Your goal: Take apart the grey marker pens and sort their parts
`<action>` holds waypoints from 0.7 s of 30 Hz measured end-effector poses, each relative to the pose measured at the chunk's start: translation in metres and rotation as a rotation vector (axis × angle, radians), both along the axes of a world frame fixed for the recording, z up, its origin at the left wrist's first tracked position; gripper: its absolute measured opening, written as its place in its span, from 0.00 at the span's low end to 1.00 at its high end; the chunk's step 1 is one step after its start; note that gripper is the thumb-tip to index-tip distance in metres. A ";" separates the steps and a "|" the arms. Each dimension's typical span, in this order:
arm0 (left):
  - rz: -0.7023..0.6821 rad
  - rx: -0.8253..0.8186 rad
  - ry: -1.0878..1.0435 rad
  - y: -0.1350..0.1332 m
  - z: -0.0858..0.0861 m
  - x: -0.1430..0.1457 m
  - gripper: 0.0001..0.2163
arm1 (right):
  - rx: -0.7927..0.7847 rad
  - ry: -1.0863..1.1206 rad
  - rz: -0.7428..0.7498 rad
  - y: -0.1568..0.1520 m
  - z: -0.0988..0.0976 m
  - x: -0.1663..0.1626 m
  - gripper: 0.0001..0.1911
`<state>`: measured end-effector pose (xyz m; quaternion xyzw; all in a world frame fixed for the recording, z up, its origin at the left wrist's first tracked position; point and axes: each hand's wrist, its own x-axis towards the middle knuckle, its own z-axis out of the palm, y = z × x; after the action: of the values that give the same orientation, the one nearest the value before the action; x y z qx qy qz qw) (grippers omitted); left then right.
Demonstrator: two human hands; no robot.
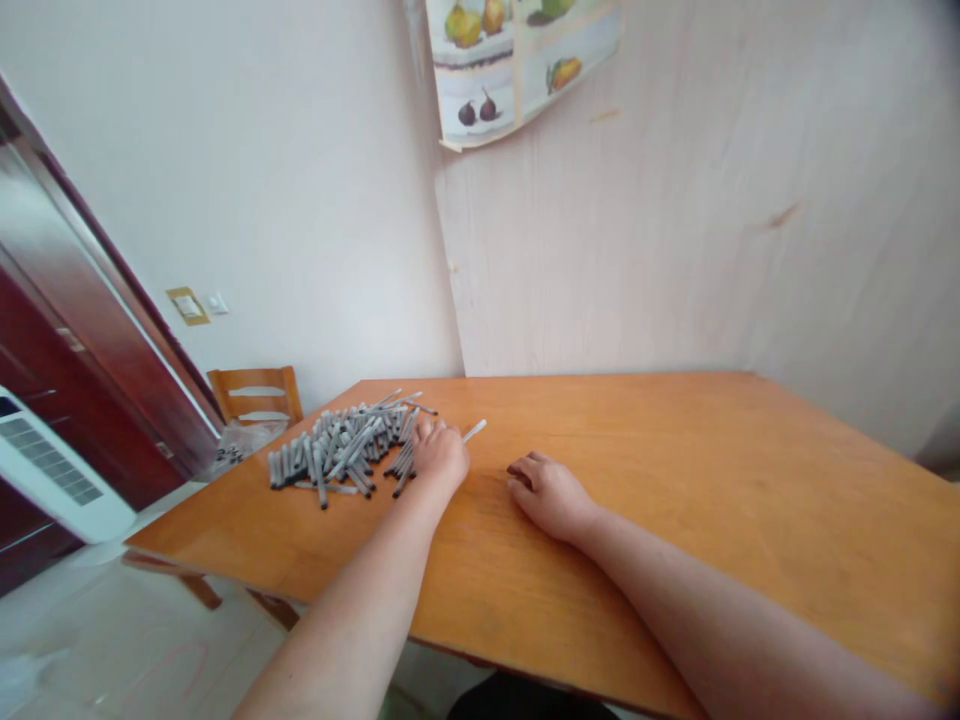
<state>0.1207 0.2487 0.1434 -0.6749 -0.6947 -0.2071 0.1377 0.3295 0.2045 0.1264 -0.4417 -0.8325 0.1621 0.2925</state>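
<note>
A heap of grey pens with dark ends [352, 445] lies on the left part of the wooden table. At the heap's right edge, my left hand [441, 452] is closed, its fingers curled down among the nearest pens. The pale end of one grey pen [475, 430] sticks out past the right side of this hand; the hand itself hides the rest of that pen. My right hand [551, 492] rests on the table to the right, apart from the pens. Its fingers are loosely bent, with a gap beside the thumb, and nothing shows in them.
The wooden table [720, 470] reaches back to a pale wall, where a sheet of fruit paintings [525, 70] hangs. A wooden chair [255, 393] stands beyond the table's left side, with a clear plastic bag [251, 435] near it. A white appliance [56, 465] is farther left.
</note>
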 end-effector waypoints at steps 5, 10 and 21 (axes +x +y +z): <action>-0.114 -0.114 -1.076 0.013 0.004 0.040 0.01 | -0.049 0.129 -0.048 0.008 -0.004 0.000 0.13; -0.236 -0.230 -1.382 0.007 0.001 0.071 0.04 | -0.253 0.478 -0.078 0.020 -0.006 0.004 0.13; -0.478 -0.402 -1.725 -0.002 -0.006 0.064 0.11 | -0.588 1.106 -0.133 0.030 -0.005 0.004 0.08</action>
<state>0.1848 0.2468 0.1377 -0.4236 -0.4214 -0.5375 -0.5950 0.3337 0.2341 0.1218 -0.4055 -0.4496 0.5698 0.5557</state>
